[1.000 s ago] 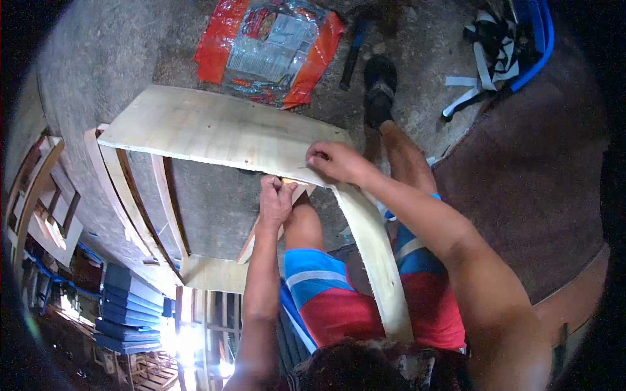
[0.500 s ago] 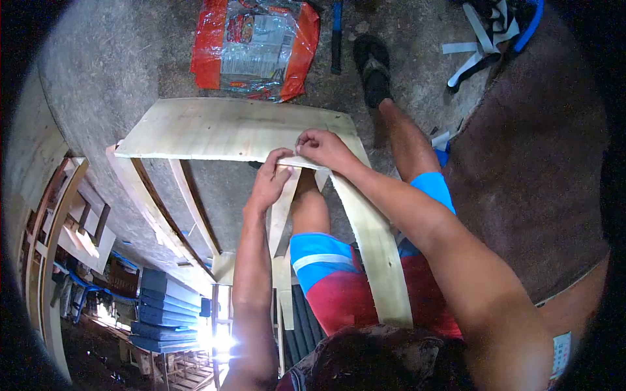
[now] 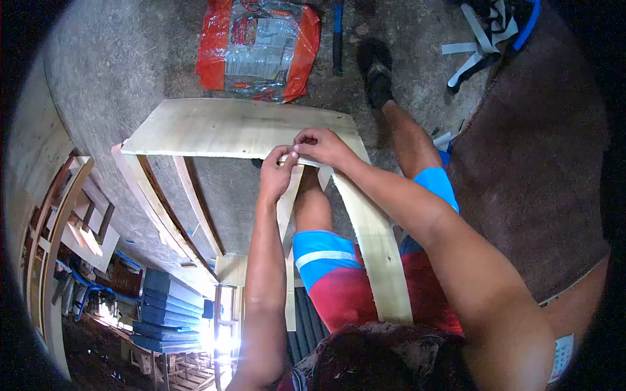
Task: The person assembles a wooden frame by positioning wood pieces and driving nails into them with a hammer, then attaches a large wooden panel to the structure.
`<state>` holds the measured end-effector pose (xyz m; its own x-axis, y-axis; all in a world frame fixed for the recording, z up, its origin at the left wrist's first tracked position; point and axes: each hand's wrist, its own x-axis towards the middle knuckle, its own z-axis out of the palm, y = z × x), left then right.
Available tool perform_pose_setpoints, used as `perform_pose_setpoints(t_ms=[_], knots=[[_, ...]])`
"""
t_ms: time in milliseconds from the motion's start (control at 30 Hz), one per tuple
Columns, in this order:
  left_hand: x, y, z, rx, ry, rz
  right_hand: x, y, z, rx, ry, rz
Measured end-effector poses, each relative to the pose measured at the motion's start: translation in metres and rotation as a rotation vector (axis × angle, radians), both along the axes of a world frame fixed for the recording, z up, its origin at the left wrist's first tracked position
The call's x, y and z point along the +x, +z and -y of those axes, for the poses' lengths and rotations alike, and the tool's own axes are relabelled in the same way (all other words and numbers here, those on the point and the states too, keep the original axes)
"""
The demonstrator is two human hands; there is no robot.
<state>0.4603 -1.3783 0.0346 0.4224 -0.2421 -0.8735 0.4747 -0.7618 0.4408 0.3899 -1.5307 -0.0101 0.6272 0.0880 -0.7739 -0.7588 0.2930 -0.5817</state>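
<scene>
A pale wooden frame (image 3: 235, 127) with a broad top board lies across my legs. At the inner edge of that board, my left hand (image 3: 279, 171) has its thumb and fingers pressed together; what lies between them is too small to name. Right beside it, my right hand (image 3: 319, 147) is curled with its fingertips close to my left fingertips, and whatever it pinches is hidden. A curved wooden side piece (image 3: 375, 247) runs from below my right hand toward my body.
A red and clear plastic package (image 3: 257, 49) and a blue-and-black tool (image 3: 337, 39) lie on the floor ahead. White strips (image 3: 479, 45) are at the upper right, beside a dark brown sheet (image 3: 528, 169). Wooden frames (image 3: 62, 228) and stacked blue-grey slabs (image 3: 171, 313) stand left.
My left hand has moved right and slightly up, its fingers now closed near my right fingertips. My right hand has barely moved. The view has shifted slightly.
</scene>
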Motion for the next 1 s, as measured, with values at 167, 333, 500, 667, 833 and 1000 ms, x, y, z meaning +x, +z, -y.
perform_pose_setpoints(t_ms=[167,333,500,667,833,1000], knots=[[0.000,0.000,-0.002,-0.019,0.045,-0.027,0.002,-0.003,0.002,0.006,0.063,0.029],[-0.001,0.002,0.004,-0.021,0.063,0.003,0.004,-0.049,0.048,-0.417,-0.026,-0.262],[-0.002,-0.002,0.008,0.000,0.141,-0.038,0.040,-0.171,0.113,-0.937,-0.042,-0.180],[-0.002,0.002,0.009,0.030,0.169,-0.082,0.072,-0.242,0.136,-0.964,0.104,-0.351],[-0.003,-0.001,0.004,0.028,0.124,-0.103,0.066,-0.216,0.162,-0.980,0.090,-0.409],[0.001,0.001,0.004,0.000,0.088,-0.116,0.037,-0.120,0.197,-0.970,0.049,-0.319]])
